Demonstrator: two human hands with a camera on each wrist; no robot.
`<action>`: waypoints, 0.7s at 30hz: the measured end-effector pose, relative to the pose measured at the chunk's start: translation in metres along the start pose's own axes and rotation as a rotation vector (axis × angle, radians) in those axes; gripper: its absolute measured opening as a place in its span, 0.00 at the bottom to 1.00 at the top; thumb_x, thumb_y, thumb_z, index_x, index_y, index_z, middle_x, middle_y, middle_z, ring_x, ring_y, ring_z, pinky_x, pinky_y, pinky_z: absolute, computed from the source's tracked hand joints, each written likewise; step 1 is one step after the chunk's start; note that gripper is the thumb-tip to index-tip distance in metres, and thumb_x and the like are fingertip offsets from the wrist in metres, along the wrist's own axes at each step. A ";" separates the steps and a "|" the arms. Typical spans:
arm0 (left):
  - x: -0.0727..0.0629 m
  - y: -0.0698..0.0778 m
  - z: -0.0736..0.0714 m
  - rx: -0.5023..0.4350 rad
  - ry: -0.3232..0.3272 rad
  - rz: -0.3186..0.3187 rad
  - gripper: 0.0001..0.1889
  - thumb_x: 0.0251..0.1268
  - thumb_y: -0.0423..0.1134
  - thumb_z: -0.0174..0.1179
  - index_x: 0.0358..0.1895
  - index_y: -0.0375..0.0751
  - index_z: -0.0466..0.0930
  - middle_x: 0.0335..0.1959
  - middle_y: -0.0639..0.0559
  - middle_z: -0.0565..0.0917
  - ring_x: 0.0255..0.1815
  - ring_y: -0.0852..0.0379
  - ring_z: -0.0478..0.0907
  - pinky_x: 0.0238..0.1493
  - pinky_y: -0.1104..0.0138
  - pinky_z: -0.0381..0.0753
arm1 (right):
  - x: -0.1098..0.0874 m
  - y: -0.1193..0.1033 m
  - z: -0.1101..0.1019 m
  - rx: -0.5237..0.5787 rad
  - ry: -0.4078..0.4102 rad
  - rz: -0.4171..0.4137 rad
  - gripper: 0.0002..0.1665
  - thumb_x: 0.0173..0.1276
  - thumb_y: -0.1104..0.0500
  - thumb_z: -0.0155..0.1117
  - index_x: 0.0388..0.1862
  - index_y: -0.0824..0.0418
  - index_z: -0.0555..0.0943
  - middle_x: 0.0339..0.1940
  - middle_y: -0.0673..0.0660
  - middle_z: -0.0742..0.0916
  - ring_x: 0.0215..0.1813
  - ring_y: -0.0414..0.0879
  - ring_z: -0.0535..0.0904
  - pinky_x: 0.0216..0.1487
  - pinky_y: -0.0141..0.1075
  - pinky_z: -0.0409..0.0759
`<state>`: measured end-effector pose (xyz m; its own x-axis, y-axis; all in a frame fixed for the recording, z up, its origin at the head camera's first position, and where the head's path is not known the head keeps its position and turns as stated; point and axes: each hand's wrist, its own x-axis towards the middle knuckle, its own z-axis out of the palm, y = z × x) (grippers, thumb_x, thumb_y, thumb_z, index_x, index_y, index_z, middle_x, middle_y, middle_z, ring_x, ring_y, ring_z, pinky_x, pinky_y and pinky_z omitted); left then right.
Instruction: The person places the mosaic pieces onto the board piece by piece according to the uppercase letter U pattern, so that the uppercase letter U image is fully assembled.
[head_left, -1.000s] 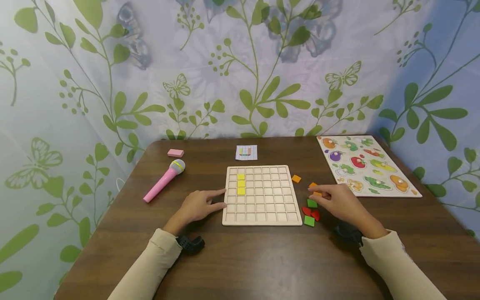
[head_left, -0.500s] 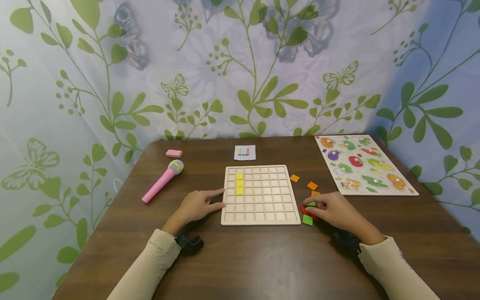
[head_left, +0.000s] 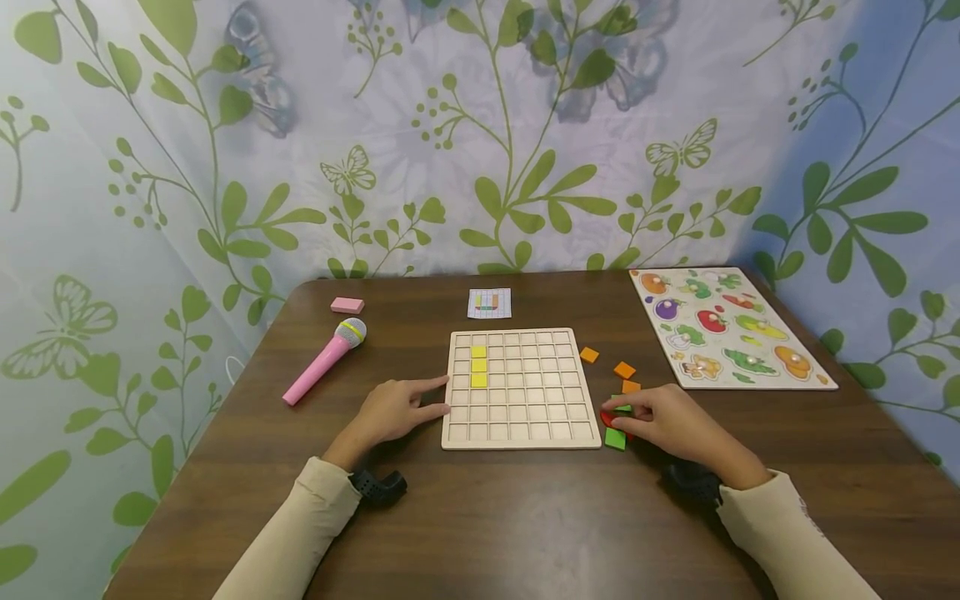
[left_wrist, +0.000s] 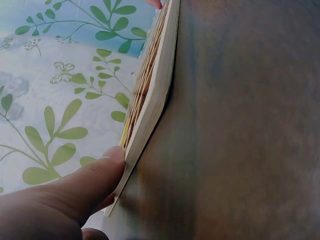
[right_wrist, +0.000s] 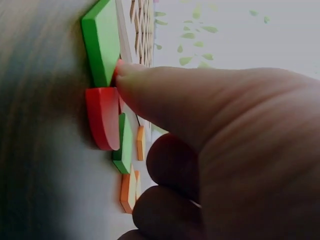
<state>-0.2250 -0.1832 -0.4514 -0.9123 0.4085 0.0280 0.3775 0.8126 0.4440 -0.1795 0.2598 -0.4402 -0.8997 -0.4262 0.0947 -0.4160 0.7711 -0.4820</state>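
Observation:
A wooden grid board (head_left: 525, 421) lies on the dark table with several yellow squares (head_left: 479, 366) in one column. My left hand (head_left: 392, 409) rests its fairly straight index finger and thumb against the board's left edge; its thumb (left_wrist: 95, 182) touches that edge in the left wrist view. Right of the board, my right hand (head_left: 671, 421) has thumb and index finger at a red curved-edged piece (head_left: 607, 420), seemingly pinching it. The thumb partly hides this piece. Another red piece (right_wrist: 103, 117), a green square (head_left: 615, 439) and a partly covered green square (right_wrist: 123, 145) lie close by.
Orange squares (head_left: 625, 370) lie beyond the right hand. A vegetable puzzle board (head_left: 720, 375) is at the back right. A small pattern card (head_left: 489, 303) lies behind the grid board. On the left are a pink toy microphone (head_left: 324, 363) and a pink block (head_left: 347, 305).
My right hand has moved from the orange squares toward me, down to the red and green pieces, and has stayed there over the last half second. The left hand keeps its place.

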 end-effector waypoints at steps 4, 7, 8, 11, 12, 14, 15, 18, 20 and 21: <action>0.000 0.000 0.000 -0.002 -0.004 -0.006 0.31 0.67 0.64 0.64 0.72 0.64 0.75 0.13 0.60 0.63 0.15 0.63 0.56 0.20 0.67 0.58 | -0.001 -0.001 -0.002 0.007 -0.017 0.007 0.12 0.68 0.53 0.74 0.50 0.47 0.90 0.12 0.40 0.65 0.17 0.35 0.57 0.22 0.31 0.58; 0.000 0.000 0.000 -0.004 -0.006 -0.007 0.32 0.66 0.64 0.63 0.72 0.63 0.75 0.13 0.60 0.63 0.15 0.62 0.56 0.20 0.67 0.58 | -0.002 -0.002 -0.004 0.013 -0.034 0.011 0.14 0.68 0.52 0.74 0.51 0.48 0.90 0.12 0.41 0.65 0.17 0.35 0.56 0.22 0.31 0.58; 0.000 0.000 0.000 -0.004 -0.006 -0.007 0.32 0.66 0.64 0.63 0.72 0.63 0.75 0.13 0.60 0.63 0.15 0.62 0.56 0.20 0.67 0.58 | -0.002 -0.002 -0.004 0.012 -0.039 0.011 0.14 0.68 0.52 0.74 0.52 0.49 0.90 0.12 0.41 0.65 0.16 0.35 0.56 0.22 0.31 0.58; 0.001 0.000 0.000 -0.001 -0.007 -0.008 0.32 0.66 0.64 0.63 0.72 0.64 0.75 0.14 0.60 0.64 0.15 0.62 0.57 0.20 0.67 0.58 | -0.002 -0.004 -0.004 -0.002 -0.050 0.011 0.15 0.68 0.52 0.74 0.52 0.50 0.90 0.12 0.41 0.66 0.16 0.35 0.56 0.22 0.31 0.58; 0.001 0.000 0.000 0.001 -0.008 -0.010 0.32 0.66 0.64 0.64 0.72 0.64 0.75 0.14 0.60 0.64 0.15 0.62 0.57 0.20 0.66 0.58 | -0.002 -0.004 -0.004 -0.010 -0.052 0.012 0.14 0.68 0.52 0.74 0.52 0.51 0.90 0.12 0.41 0.66 0.17 0.35 0.57 0.22 0.31 0.58; 0.001 0.000 0.000 0.005 -0.009 -0.014 0.32 0.66 0.65 0.63 0.72 0.65 0.75 0.14 0.60 0.64 0.15 0.62 0.57 0.20 0.66 0.58 | -0.001 -0.005 -0.004 -0.032 -0.048 0.009 0.13 0.68 0.52 0.74 0.49 0.52 0.91 0.12 0.41 0.66 0.17 0.35 0.57 0.23 0.31 0.58; 0.001 -0.001 0.000 0.005 -0.009 -0.016 0.32 0.66 0.65 0.63 0.72 0.65 0.75 0.14 0.60 0.64 0.15 0.62 0.57 0.20 0.66 0.58 | -0.001 -0.005 -0.004 -0.043 -0.045 0.010 0.12 0.67 0.52 0.74 0.48 0.52 0.91 0.13 0.41 0.67 0.17 0.35 0.57 0.23 0.31 0.57; 0.001 -0.001 0.001 0.011 -0.008 -0.023 0.31 0.66 0.65 0.63 0.72 0.66 0.75 0.14 0.60 0.64 0.15 0.62 0.57 0.20 0.66 0.58 | -0.001 -0.006 -0.004 -0.073 -0.034 0.011 0.10 0.66 0.51 0.75 0.44 0.52 0.91 0.13 0.41 0.67 0.18 0.35 0.58 0.23 0.32 0.57; 0.001 -0.001 0.002 0.013 -0.006 -0.027 0.31 0.66 0.65 0.63 0.72 0.66 0.75 0.14 0.60 0.64 0.15 0.62 0.57 0.20 0.66 0.58 | -0.001 -0.007 -0.004 -0.087 -0.029 0.015 0.09 0.66 0.50 0.75 0.42 0.52 0.91 0.13 0.41 0.67 0.18 0.36 0.58 0.23 0.32 0.57; 0.001 -0.001 0.002 0.012 -0.005 -0.029 0.31 0.66 0.64 0.63 0.72 0.65 0.75 0.14 0.60 0.64 0.15 0.62 0.57 0.20 0.66 0.58 | -0.001 -0.008 -0.004 -0.095 -0.028 0.017 0.09 0.65 0.50 0.75 0.41 0.51 0.91 0.13 0.41 0.68 0.18 0.36 0.58 0.23 0.32 0.57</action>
<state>-0.2257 -0.1827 -0.4535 -0.9220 0.3870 0.0104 0.3529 0.8291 0.4337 -0.1763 0.2560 -0.4335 -0.9030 -0.4251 0.0624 -0.4130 0.8189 -0.3986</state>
